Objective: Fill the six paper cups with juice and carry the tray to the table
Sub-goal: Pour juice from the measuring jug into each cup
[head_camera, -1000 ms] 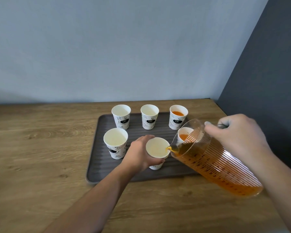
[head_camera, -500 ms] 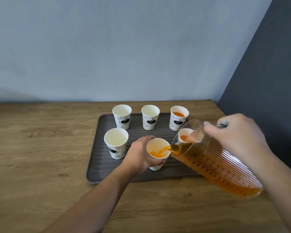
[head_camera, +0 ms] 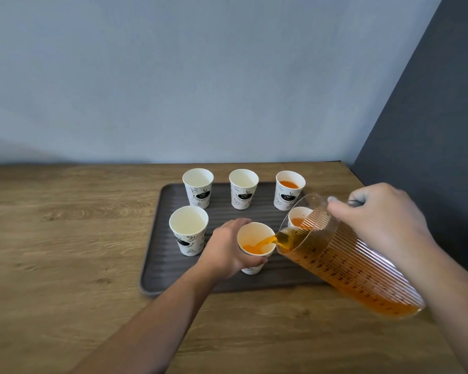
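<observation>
A dark ribbed tray (head_camera: 168, 255) on the wooden counter carries six white paper cups in two rows. My left hand (head_camera: 224, 252) grips the front middle cup (head_camera: 254, 240), which has orange juice streaming into it. My right hand (head_camera: 381, 220) holds the handle of a clear ribbed pitcher (head_camera: 343, 263), tilted with its spout over that cup. The back right cup (head_camera: 289, 190) and the front right cup (head_camera: 297, 218), partly hidden behind the pitcher, hold juice. The back left cup (head_camera: 197, 187), back middle cup (head_camera: 243, 188) and front left cup (head_camera: 189, 230) show white insides.
The wooden counter (head_camera: 65, 252) runs left and toward me. A pale wall (head_camera: 200, 76) stands behind it, and a dark grey wall (head_camera: 430, 130) closes off the right side just past the tray.
The pitcher has tipped further and juice now flows into the front middle cup, which was empty a second ago. My left hand has kept its hold on that cup.
</observation>
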### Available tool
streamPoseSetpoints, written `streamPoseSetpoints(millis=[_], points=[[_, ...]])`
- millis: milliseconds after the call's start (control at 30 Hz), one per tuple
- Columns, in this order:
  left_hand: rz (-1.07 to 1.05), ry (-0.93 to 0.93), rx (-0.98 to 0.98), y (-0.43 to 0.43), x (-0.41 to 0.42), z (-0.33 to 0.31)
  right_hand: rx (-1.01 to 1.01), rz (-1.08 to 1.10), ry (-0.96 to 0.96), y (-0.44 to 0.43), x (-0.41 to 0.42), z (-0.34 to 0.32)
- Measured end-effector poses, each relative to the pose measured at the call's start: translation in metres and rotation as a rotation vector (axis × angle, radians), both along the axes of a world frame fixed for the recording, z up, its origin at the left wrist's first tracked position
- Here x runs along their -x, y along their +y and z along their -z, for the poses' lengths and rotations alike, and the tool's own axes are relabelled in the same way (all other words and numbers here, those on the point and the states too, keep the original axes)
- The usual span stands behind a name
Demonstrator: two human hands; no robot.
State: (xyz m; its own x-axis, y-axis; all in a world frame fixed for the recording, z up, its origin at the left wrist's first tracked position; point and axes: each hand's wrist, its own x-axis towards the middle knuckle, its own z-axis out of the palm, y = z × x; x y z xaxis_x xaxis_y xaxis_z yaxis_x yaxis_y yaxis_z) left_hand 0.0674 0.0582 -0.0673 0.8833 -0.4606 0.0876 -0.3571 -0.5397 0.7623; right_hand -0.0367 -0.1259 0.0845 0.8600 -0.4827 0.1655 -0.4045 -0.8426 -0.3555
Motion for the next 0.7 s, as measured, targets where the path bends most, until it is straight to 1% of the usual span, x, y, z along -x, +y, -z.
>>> streamPoseSetpoints(millis=[700], points=[[-0.002,0.006,-0.001,0.0005,-0.0022,0.0035,0.03,0.005,0.011,0.0001,-0.0053,-0.0003]])
